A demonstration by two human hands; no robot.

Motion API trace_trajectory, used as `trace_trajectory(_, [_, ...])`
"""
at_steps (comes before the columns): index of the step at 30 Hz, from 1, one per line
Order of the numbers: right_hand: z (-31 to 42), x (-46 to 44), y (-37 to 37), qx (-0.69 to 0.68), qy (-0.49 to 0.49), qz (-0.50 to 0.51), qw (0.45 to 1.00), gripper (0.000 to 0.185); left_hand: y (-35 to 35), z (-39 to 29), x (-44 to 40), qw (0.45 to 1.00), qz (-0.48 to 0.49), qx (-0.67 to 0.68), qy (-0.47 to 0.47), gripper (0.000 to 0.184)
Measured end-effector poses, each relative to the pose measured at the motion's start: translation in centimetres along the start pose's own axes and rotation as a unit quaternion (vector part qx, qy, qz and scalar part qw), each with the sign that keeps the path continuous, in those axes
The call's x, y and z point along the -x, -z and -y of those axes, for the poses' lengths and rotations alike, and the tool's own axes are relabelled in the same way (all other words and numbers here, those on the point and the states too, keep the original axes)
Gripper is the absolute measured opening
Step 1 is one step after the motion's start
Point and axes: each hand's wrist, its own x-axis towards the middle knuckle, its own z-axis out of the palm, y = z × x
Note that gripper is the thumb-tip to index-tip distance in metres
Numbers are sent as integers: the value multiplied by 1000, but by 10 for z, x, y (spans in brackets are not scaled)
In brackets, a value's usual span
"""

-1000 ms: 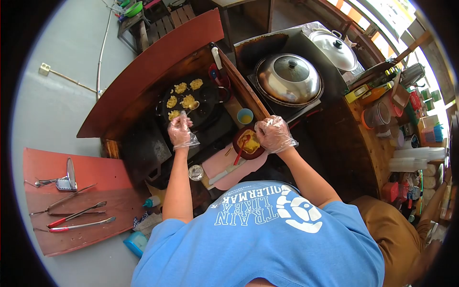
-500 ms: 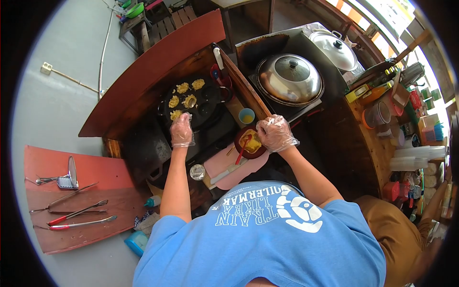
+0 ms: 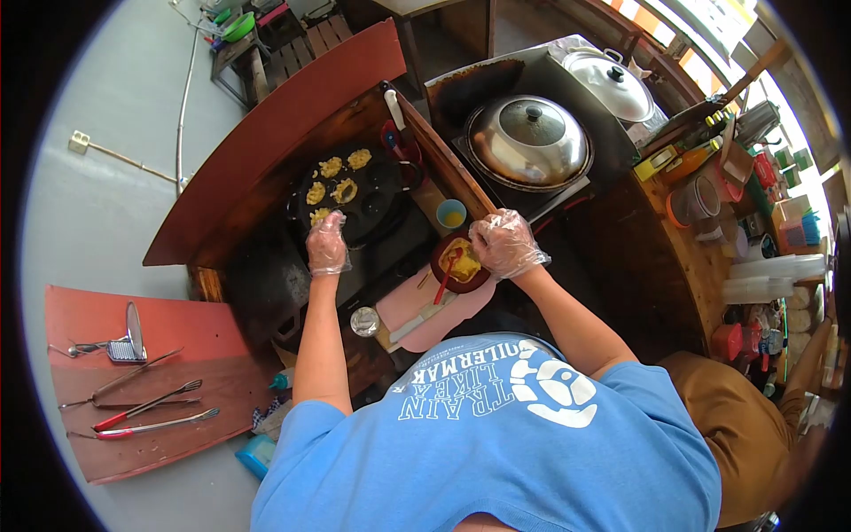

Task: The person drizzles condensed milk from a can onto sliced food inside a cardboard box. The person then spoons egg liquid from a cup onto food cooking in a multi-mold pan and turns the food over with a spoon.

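Both my hands wear clear plastic gloves. My left hand (image 3: 328, 246) is closed at the near-left rim of a dark round pan (image 3: 388, 206) with several wells. What its fingers hold, if anything, is hidden. Lumps of yellow food (image 3: 331, 167) lie in the pan, and one yellow ring (image 3: 344, 191) has a dark centre. My right hand (image 3: 509, 245) is closed at the right side of a dark red-brown bowl (image 3: 481, 278); whether it grips the rim, I cannot tell. In the bowl are yellow food and a red spoon (image 3: 445, 282).
A light-blue cup (image 3: 451, 213) stands behind the bowl. A knife (image 3: 409, 326) lies on a pink sheet (image 3: 465, 312). Red boards (image 3: 292, 133) wall the pan's back left. A lidded wok (image 3: 530, 142) sits on the right; tongs (image 3: 160, 424) lie on a left shelf. Beside me sits a person in brown trousers (image 3: 731, 434).
The whole view has shifted slightly. A shiny, spoon-like shape over the middle lump is gone from there, and that lump now shows as a ring. Both hands stay in nearly the same places.
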Motion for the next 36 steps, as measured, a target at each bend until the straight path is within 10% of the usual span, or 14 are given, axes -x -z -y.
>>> trace_trajectory(9, [0,0,0,-11,-3,-6,1000,6,-6,2,4,996,-73,15,56,16])
trace_trajectory(16, [1,0,1,-5,-3,6,1000,6,-28,28,7,852,-178,339,357,22])
trace_trajectory(36, [3,0,0,-14,-16,-5,1000,12,-2,22,10,977,-83,-6,197,21])
